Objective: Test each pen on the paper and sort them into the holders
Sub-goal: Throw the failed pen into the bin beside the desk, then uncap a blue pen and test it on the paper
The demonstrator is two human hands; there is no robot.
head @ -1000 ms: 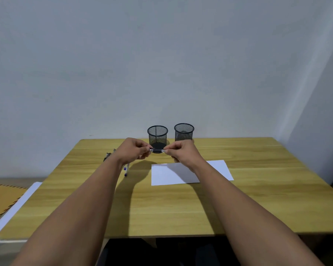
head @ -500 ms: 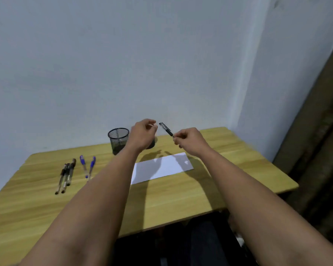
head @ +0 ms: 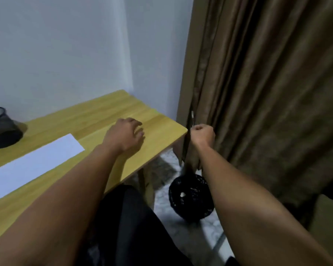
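Off the table's right-hand corner, the right hand (head: 202, 133) is curled into a fist around a thin dark pen (head: 192, 120), its long axis nearly upright toward twelve o'clock. A round black mesh bin (head: 190, 198) on the floor sits at six o'clock from that grip. The left hand (head: 126, 136) hovers loosely spread over the yellow wooden table (head: 104, 116), near the white sheet of paper (head: 33, 162); blur hides the pen's tip, and only one black mesh pen holder (head: 2, 127) shows, at nine o'clock.

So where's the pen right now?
In the right hand, held upright past the table's right edge, in front of the curtain, above a black basket on the floor.
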